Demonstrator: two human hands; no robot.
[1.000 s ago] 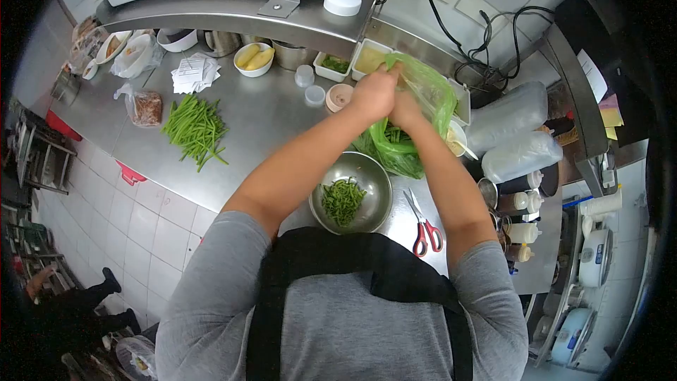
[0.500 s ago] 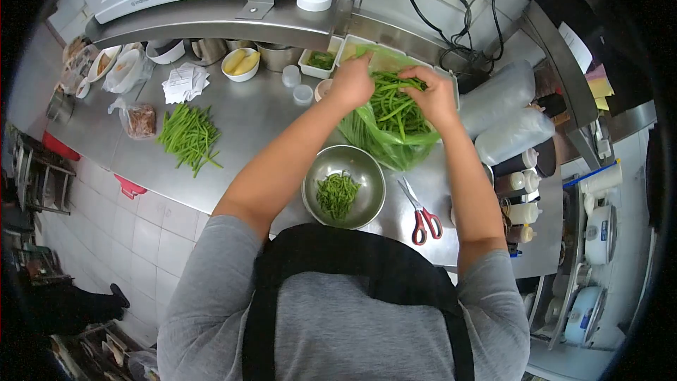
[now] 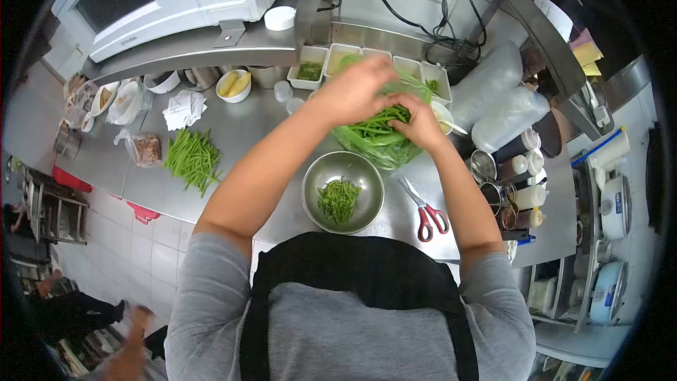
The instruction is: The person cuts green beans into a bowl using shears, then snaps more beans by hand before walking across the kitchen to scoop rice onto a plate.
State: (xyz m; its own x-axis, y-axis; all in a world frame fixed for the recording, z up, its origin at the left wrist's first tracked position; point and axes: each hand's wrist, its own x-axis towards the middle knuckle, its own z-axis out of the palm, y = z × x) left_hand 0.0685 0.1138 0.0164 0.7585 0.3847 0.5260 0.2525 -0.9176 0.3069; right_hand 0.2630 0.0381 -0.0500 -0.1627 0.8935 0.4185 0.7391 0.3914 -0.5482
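Note:
A green plastic bag [image 3: 384,152] full of green beans [image 3: 374,127] sits on the steel counter. My right hand [image 3: 417,125] is closed at the bag's right side, fingers curled over its edge against the beans. Above the bag's opening is my left hand [image 3: 356,92], blurred by motion, so its fingers cannot be made out. Nearer to me, a steel bowl [image 3: 310,194] holds short cut green pieces [image 3: 339,201]. Red-handled scissors [image 3: 427,213] lie right of the bowl, blades pointing away. A loose pile of green beans [image 3: 192,159] lies on the left.
Small white containers [image 3: 308,65] line the back wall, and a microwave [image 3: 176,0] stands on the shelf above. Sauce bottles [image 3: 527,197] and plastic bag rolls [image 3: 504,116] crowd the right. A bowl of yellow pieces [image 3: 234,86] is at the back left. Another person's arm [image 3: 130,346] shows lower left.
My left hand has risen and swung across the bag's opening. My right hand has shifted slightly left and down, and the bag's top has folded inward. Another person's arm has come in at lower left.

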